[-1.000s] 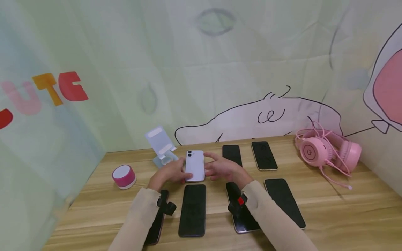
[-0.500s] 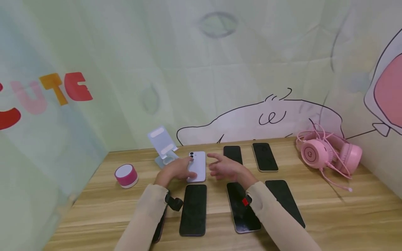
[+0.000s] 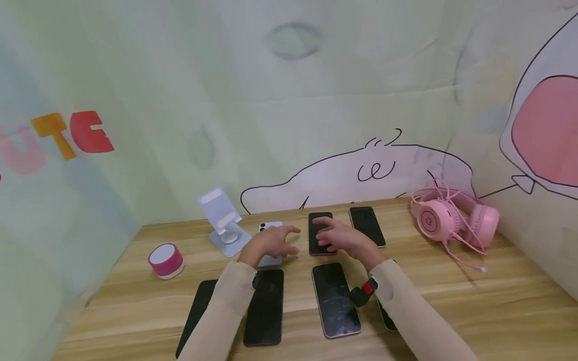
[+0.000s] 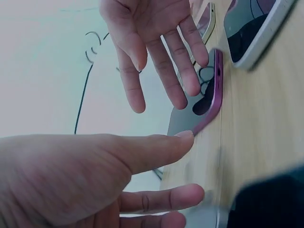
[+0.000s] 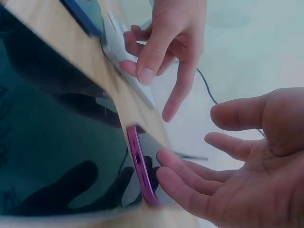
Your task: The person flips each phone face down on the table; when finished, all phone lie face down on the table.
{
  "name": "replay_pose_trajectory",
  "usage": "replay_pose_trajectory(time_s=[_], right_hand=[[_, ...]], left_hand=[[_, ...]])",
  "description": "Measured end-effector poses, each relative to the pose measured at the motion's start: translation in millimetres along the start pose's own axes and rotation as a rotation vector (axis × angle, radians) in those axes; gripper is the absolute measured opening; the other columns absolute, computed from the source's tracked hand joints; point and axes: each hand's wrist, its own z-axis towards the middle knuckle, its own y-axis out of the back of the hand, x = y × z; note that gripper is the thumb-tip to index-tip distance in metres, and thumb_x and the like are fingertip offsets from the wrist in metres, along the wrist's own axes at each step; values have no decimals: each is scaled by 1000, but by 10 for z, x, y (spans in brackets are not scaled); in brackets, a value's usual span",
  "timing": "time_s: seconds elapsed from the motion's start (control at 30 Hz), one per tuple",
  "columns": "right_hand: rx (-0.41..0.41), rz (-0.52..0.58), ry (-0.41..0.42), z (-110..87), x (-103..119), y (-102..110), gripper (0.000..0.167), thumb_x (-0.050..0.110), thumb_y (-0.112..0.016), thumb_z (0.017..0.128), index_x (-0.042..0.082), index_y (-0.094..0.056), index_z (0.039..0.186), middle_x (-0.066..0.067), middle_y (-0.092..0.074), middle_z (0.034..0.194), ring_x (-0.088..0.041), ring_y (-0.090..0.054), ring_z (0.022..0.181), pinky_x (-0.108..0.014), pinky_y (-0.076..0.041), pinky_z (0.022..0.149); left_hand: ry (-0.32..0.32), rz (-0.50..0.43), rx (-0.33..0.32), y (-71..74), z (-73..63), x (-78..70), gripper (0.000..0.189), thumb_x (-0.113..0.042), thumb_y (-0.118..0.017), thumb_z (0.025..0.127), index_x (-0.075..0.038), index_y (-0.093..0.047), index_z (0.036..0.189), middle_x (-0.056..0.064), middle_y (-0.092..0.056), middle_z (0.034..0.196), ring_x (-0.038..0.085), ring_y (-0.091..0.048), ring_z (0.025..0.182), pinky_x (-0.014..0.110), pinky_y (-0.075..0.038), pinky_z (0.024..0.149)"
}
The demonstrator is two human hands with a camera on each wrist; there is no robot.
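Head view: two hands are held over phones on a wooden table [image 3: 501,306].
Left hand [image 3: 271,243]: thumb and fingers are spread apart above a white phone [image 3: 270,261], which is partly covered; whether it is touched cannot be told.
Right hand [image 3: 345,238]: fingers are spread over a pink-edged phone [image 3: 313,234]; contact cannot be told.
Pink-edged phone: it is laid screen up between the white phone and a far-right phone [image 3: 370,225], its long axis pointed away from the person.
White phone: it is laid back up, long axis also pointed away, camera lenses at the far left corner.
Far-right phone: it is slanted, far end turned left.
Backdrop [image 3: 289,125]: the coloured letters "UTE" can be read.
Headphones [image 3: 444,220]: a round mark is borne on one ear cup, too small to be read.
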Motion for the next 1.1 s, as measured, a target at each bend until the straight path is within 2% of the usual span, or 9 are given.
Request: replay_pose_trajectory(time_s=[0.17, 0.3, 0.43, 0.57, 0.73, 0.87, 0.97, 1.03, 1.1], right_hand=[[-18, 21, -5, -34, -107, 179, 50, 9, -47, 103, 9, -39, 152, -26, -49, 139, -34, -56, 120, -46, -48, 98], [-34, 41, 6, -56, -187, 244, 49, 8, -47, 103, 6, -39, 151, -27, -48, 140, -36, -56, 121, -50, -45, 101], [-41, 50, -7, -60, -257, 277, 48, 8, -47, 103, 6, -40, 151, -27, -48, 142, -38, -55, 124, -52, -43, 104], [-45, 55, -18, -37, -274, 330, 47, 7, -46, 103, 6, -41, 149, -27, -45, 145, -39, -54, 125, -53, -42, 105], [-68, 70, -41, -31, -236, 369, 44, 9, -47, 103, 6, -45, 147, -24, -45, 145, -36, -53, 122, -52, -41, 105], [-98, 98, -75, -39, -216, 370, 42, 10, -48, 103, 7, -50, 145, -19, -51, 133, -28, -53, 108, -42, -47, 97], [-114, 140, -103, -34, -211, 362, 40, 11, -49, 103, 7, -52, 142, -14, -55, 118, -23, -54, 94, -34, -47, 86], [-122, 165, -119, -29, -203, 354, 39, 11, -49, 103, 7, -53, 141, -12, -57, 111, -21, -54, 88, -32, -46, 82], [-128, 181, -129, -19, -198, 351, 37, 12, -49, 103, 6, -53, 139, -11, -59, 109, -20, -55, 87, -31, -46, 80]], left_hand=[[-16, -16, -12, -70, 129, -117, 58, -33, -72, 93, -21, -51, 146, 9, -57, 140, 24, -59, 102, 49, -44, 101], [-26, -41, -14, -156, 169, -155, 58, -32, -73, 92, -21, -52, 145, 11, -53, 145, 27, -57, 108, 52, -43, 102], [-30, -24, -55, -242, 189, -184, 58, -34, -73, 92, -22, -53, 145, 11, -51, 148, 30, -54, 122, 54, -42, 103], [-46, -18, -96, -275, 235, -247, 60, -35, -73, 92, -20, -52, 146, 11, -52, 147, 28, -53, 125, 52, -41, 105], [-92, -8, -94, -279, 278, -326, 63, -32, -72, 93, -12, -49, 147, 14, -59, 136, 27, -57, 117, 48, -43, 104], [-103, -3, -72, -282, 280, -360, 62, -30, -71, 94, -9, -47, 147, 16, -62, 129, 27, -58, 112, 45, -44, 103], [-105, -17, -53, -285, 258, -372, 63, -30, -72, 93, -10, -47, 147, 12, -65, 104, 23, -59, 94, 39, -48, 88], [-111, -27, -40, -283, 242, -371, 64, -30, -74, 92, -10, -47, 146, 7, -59, 87, 21, -56, 80, 36, -45, 77], [-120, -30, -30, -278, 228, -363, 64, -31, -75, 91, -11, -47, 145, 4, -57, 82, 18, -54, 75, 33, -43, 71]])
